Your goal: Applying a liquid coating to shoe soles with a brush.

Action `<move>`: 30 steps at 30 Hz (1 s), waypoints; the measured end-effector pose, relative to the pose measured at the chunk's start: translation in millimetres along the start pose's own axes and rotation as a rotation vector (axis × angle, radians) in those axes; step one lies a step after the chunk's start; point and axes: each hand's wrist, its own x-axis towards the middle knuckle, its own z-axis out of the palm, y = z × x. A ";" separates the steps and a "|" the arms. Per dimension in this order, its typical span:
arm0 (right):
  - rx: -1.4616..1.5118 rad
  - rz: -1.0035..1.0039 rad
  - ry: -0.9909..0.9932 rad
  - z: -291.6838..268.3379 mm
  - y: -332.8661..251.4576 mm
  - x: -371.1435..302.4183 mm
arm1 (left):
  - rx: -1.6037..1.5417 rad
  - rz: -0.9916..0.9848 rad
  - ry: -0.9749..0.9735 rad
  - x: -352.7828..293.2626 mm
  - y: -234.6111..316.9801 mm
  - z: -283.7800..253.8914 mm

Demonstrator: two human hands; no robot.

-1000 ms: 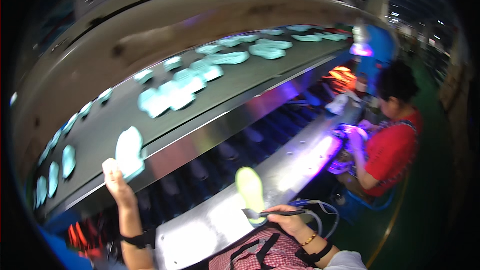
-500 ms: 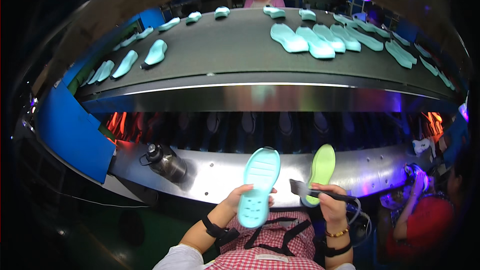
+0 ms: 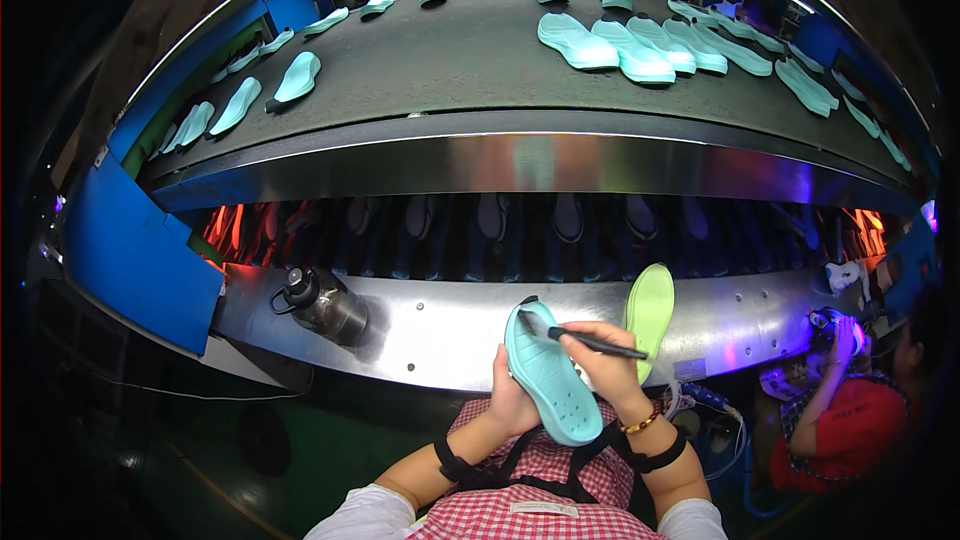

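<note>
My left hand (image 3: 513, 398) grips the left edge of a turquoise shoe sole (image 3: 560, 395), tilted in front of my checked apron. Grooves and small holes mark the face turned up, and a dark tab stands at its far tip. In my right hand (image 3: 608, 368) is a brush (image 3: 612, 346) with a black handle, held like a pen. Its bristles rest on the far end of the sole. Just beyond my right hand, a lime-green sole (image 3: 652, 312) lies on the metal ledge (image 3: 440, 325).
A dark bottle (image 3: 328, 308) lies tilted on the ledge at left. Above, a wide belt (image 3: 430, 65) carries several turquoise soles (image 3: 578, 43). More soles (image 3: 568, 218) hang in the dark slot below, with a red glow at both ends. A co-worker in red (image 3: 850, 430) sits at right.
The brush has moved left from beside the green sole onto the turquoise sole. The turquoise sole has turned, its near end now pointing right. The whole view has shifted slightly.
</note>
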 end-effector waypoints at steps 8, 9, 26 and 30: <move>-0.475 -0.373 -0.576 -25.6 -16.2 -30.2 | 0.091 0.133 -0.143 10.1 31.2 -28.8; -0.474 -0.371 -0.576 -31.8 -20.7 -32.9 | 0.119 0.105 -0.093 8.3 35.2 -23.2; -0.168 -0.309 -0.460 -37.5 -35.3 -33.7 | 0.142 0.025 -0.127 -1.9 21.7 24.0; 0.010 -0.310 -0.427 -45.7 -46.3 -41.5 | 0.094 0.128 -0.193 -0.6 24.3 27.1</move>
